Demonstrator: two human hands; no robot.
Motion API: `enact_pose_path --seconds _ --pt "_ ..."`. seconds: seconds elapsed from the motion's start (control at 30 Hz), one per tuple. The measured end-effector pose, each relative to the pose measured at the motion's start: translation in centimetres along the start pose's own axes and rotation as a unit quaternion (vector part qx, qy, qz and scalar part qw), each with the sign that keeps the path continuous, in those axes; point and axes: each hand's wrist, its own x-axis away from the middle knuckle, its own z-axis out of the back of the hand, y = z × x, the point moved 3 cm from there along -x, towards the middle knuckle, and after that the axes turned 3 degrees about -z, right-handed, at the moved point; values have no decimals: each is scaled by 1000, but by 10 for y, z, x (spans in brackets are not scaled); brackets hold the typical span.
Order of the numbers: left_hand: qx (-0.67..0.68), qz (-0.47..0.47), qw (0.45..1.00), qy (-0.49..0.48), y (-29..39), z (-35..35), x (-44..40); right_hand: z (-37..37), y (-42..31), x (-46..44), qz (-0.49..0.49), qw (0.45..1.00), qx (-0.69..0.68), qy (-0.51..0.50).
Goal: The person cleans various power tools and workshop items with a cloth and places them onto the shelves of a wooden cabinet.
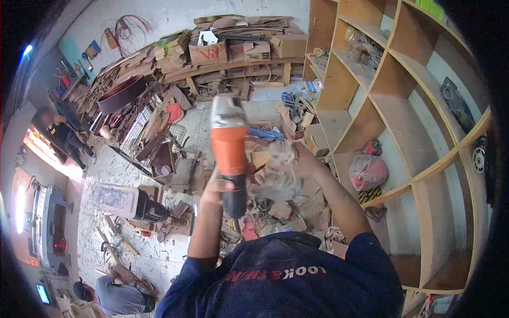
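My left hand (pixel 213 189) is wrapped around an orange and black power tool (pixel 229 151), held upright in front of me. A silver-grey head forms the tool's blurred upper end, and its black end points down towards me. To the right, my right hand (pixel 303 160) is raised at a pale grey, ridged thing (pixel 282 153). Blur hides its kind and most of my right fingers. Beneath both hands lies a heap of scraps, cords and loose parts (pixel 278 210) on the floor.
Wooden shelving (pixel 374 100) curves along the right, holding a bagged red item (pixel 368 172). Stacked wood strips (pixel 172 50) and cardboard boxes (pixel 208 54) line the back. A large machine (pixel 114 197) sits left. One person (pixel 63 132) stands far left; another (pixel 124 291) is low at bottom left.
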Motion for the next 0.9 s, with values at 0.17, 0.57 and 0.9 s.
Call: enact_pose_path --seconds 0.17,0.57,0.9 --pt "173 -159 972 3 58 -9 6 -17 200 67 -168 926 -260 214" --pt "-26 -333 938 89 180 89 68 -41 406 147 -120 977 20 177" --pt "134 -125 982 36 0 33 28 -38 6 -9 88 989 -44 -111"
